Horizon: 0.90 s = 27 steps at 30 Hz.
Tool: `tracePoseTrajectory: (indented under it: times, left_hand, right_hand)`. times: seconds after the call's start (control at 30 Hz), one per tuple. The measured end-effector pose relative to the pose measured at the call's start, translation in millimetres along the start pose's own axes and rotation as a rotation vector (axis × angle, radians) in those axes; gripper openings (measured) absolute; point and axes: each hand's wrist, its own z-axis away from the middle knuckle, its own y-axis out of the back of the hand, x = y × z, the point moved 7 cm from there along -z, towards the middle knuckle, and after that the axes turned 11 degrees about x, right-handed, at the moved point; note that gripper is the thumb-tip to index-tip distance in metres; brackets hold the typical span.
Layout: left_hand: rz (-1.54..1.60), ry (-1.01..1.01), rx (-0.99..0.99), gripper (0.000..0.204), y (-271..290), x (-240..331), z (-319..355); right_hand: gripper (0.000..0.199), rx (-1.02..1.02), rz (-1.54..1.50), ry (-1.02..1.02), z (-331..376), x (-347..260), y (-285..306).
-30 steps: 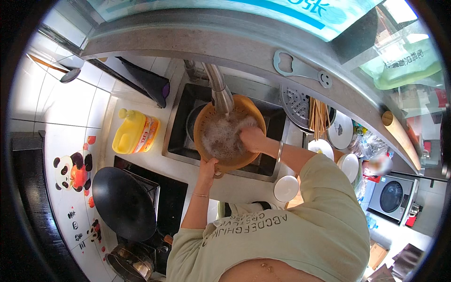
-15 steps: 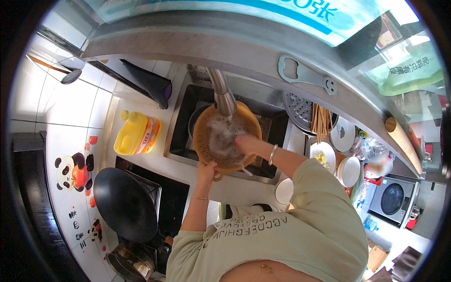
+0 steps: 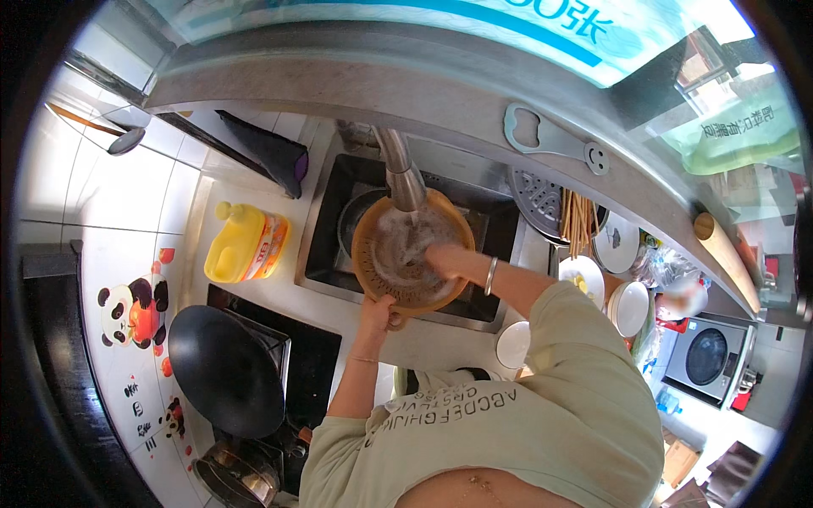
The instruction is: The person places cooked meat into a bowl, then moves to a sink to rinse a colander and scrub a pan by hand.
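Note:
A yellow-orange colander [image 3: 366, 254] is held over the sink [image 3: 313, 267], below the metal faucet [image 3: 406, 182]. Water runs from the spout into white suds [image 3: 396, 241] inside it. My left hand [image 3: 378, 313] grips the colander's near rim beside its small handle [image 3: 396, 322]. Inside the bowl, my right hand [image 3: 447, 262] reaches into the suds from the right, and its fingertips are hidden. A dark round pan [image 3: 349, 222] shows partly beneath the colander in the sink.
On the counter at left stands a yellow jug [image 3: 246, 244]. A black wok [image 3: 224, 370] sits on the stove nearer me. Right of the sink are chopsticks [image 3: 577, 222], a grey perforated rack [image 3: 535, 199] and white bowls [image 3: 628, 308]. A ledge [image 3: 339, 85] runs across the far side.
The colander has shifted slightly down and to the right with my left hand. Its suds have thinned, and more of the perforated bottom shows. My right hand stays inside.

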Motion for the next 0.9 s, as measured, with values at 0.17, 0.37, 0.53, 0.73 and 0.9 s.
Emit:
tracePoseTrajectory:
  times: [0.17,0.37,0.53,0.73,0.9]
  left_hand:
    - [0.015,0.066,0.028,0.034,-15,-3,7]
    - [0.04,0.056,-0.066,0.036,-9,-7,0]
    - [0.005,0.04,-0.041,0.033,-13,-14,5]
    - [0.034,0.096,-0.048,0.034,-14,-6,13]
    - [0.065,0.037,0.018,0.031,-6,-2,10]
  right_hand:
    - [0.034,0.738,-0.053,0.043,-8,0,68]
    - [0.038,0.562,-0.095,0.507,-7,-86,25]
    - [0.03,0.837,0.32,0.478,-3,-70,75]
    - [0.02,0.637,0.56,0.183,1,-2,108]
    - [0.02,0.615,0.511,0.172,41,16,90]
